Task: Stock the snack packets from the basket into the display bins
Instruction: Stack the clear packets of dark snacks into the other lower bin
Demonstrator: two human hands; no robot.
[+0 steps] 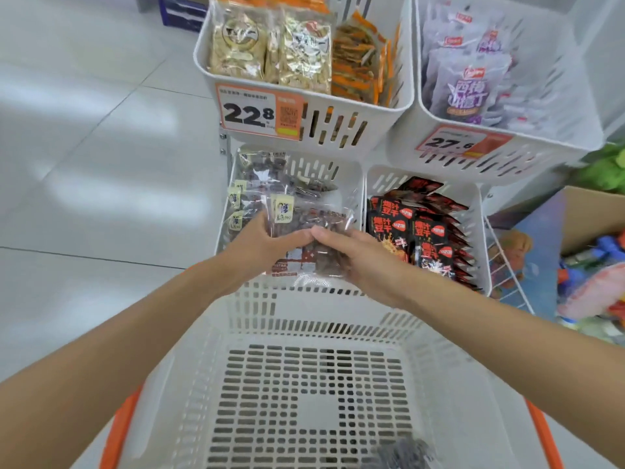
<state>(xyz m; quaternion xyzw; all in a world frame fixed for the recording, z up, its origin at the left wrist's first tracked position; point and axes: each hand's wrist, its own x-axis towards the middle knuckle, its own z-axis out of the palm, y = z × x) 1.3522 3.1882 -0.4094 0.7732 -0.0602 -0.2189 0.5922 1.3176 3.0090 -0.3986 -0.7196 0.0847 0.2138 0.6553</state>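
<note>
**Both hands hold a packet at the lower left bin**

A clear packet [311,228] of dark snack pieces sits at the near edge of the lower left bin [351,184], above other packets of the same kind [263,184] piled farther back in that bin. The left hand [260,245] grips the packet's left side, its fingers [291,236] curled round it. The right hand [358,258] grasps the right side, with its fingers wrapped over the top and meeting the left hand's fingertips.

Just right of this bin, the lower right bin [477,231] holds rows of black-and-red packets [422,231] standing on edge. Above and farther away, the upper left bin [338,123] carries beige packets [270,49] and orange packets [358,62], with a price tag [260,113] reading 22.8 on its front. The upper right bin [507,164] holds pale purple packets [470,86] behind a tag [460,142] reading 27.6.

Nearest the person, under both forearms, the white basket [257,309] with orange handles [118,431] shows its slotted floor. One dark packet [406,451] lies at its near right edge. A cardboard box [588,214] of colourful goods stands at the far right, on the pale tiled floor [84,164].
</note>
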